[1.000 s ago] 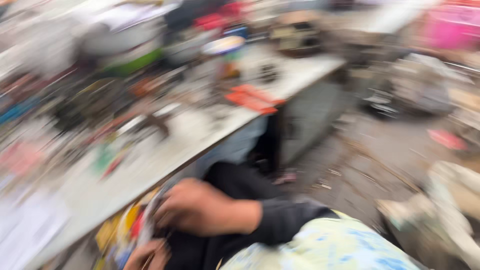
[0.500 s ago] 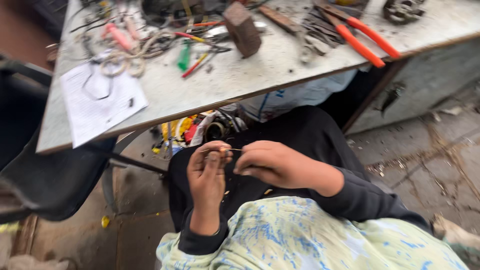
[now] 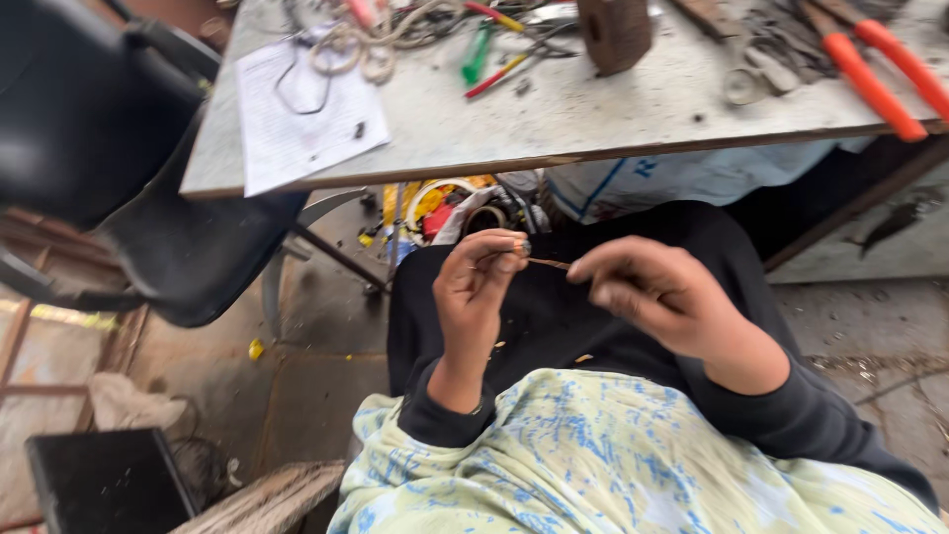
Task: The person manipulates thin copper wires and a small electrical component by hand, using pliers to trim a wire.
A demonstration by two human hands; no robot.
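Thin brown wire (image 3: 547, 262), probably light and easily bent, spans both hands over the lap near the bench (image 3: 593, 119); left hand (image 3: 481, 287) and right hand (image 3: 657, 297) pinch its ends

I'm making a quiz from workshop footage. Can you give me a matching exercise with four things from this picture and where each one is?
Things:
1. thin wire
2. sheet of paper
3. orange-handled cutters
4. black chair

Places:
A. left of the table, on the floor
B. right end of the tabletop
C. between the left hand and right hand, over the lap
D. left corner of the tabletop, hanging slightly over the edge

Pairs: 1-C, 2-D, 3-B, 4-A
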